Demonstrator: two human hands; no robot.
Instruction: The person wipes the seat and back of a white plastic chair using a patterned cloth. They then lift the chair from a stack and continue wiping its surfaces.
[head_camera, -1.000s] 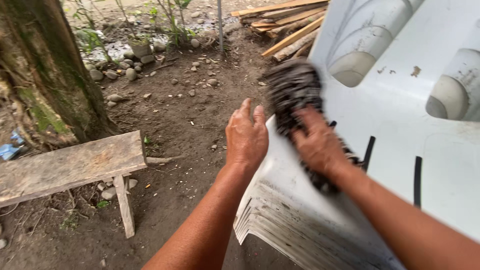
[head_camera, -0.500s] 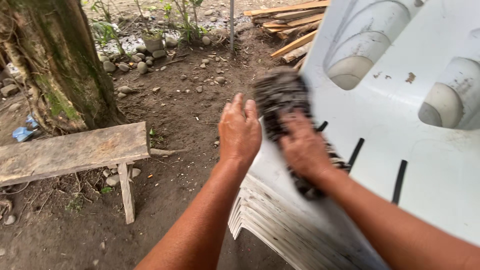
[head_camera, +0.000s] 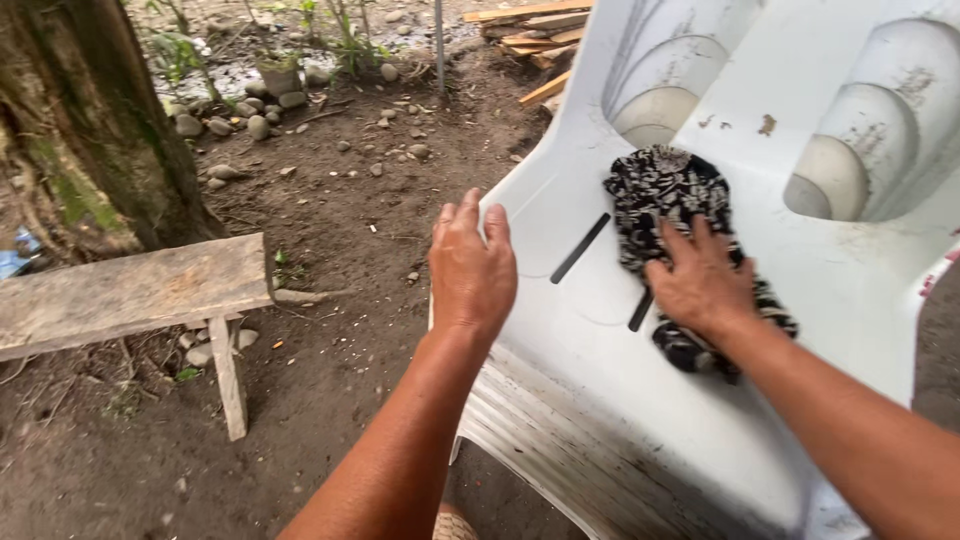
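Note:
A stack of white plastic chairs (head_camera: 590, 400) lies upturned in front of me, with slots in the seat and hollow legs at the top right. My left hand (head_camera: 472, 265) rests flat on the chair's left edge, fingers together, holding it steady. My right hand (head_camera: 700, 280) presses a black-and-white patterned rag (head_camera: 665, 195) against the white surface. The rag spreads out from under my fingers toward the chair legs, and a bit of it shows below my wrist.
A weathered wooden bench (head_camera: 130, 295) stands on the dirt at the left, beside a mossy tree trunk (head_camera: 90, 120). Stones (head_camera: 255, 105) and small plants lie further back, and loose wooden planks (head_camera: 530, 25) are piled behind the chairs.
My right hand has slid the rag across the chair surface toward the right. The view has swung right, so the bench and tree sit further left. The left hand stays on the edge.

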